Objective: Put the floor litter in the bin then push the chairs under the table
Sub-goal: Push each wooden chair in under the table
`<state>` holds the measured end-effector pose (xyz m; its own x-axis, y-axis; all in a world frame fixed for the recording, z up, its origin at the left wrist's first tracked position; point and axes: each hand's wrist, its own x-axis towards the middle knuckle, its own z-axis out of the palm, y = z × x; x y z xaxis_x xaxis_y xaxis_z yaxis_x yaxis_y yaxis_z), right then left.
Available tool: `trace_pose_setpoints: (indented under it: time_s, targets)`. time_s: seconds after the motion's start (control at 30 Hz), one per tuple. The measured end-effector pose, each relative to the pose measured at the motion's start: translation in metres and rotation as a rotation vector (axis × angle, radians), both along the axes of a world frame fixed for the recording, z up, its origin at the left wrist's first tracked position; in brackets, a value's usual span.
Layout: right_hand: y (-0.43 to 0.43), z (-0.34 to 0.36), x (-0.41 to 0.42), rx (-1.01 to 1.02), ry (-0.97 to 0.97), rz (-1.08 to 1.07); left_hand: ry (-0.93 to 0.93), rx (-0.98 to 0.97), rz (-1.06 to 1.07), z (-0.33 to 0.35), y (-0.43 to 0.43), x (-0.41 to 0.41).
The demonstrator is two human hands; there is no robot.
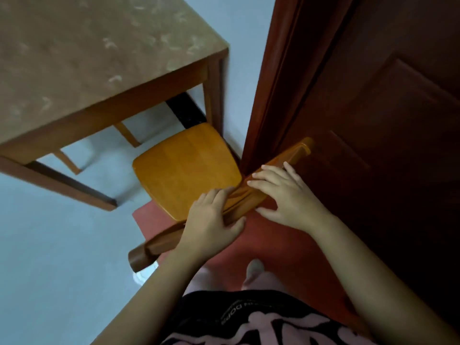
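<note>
A wooden chair (185, 165) with an orange seat stands at the near right corner of the table (82, 61); the front of its seat reaches just under the table edge. My left hand (211, 220) grips the top rail of the chair's backrest, fingers over the front and thumb behind. My right hand (283, 192) lies on the same rail further right, fingers nearly straight over the top, thumb behind. No litter and no bin are in view.
A dark red-brown door and its frame (348, 108) stand close on the right, touching or nearly touching the backrest's right end. A red mat (281, 247) lies under my feet. Legs of another chair (67, 160) show under the table. Pale floor lies to the left.
</note>
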<state>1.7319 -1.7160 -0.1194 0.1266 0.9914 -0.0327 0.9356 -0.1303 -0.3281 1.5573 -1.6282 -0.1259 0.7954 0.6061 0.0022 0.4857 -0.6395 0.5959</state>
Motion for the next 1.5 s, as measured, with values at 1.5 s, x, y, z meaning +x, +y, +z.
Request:
trace_pose_setpoints:
  time_s: [1.5]
  targets:
    - [0.056,-0.008,0.040,-0.286,0.252,0.491,0.253,-0.053,0.287,-0.012,-0.012,0.014]
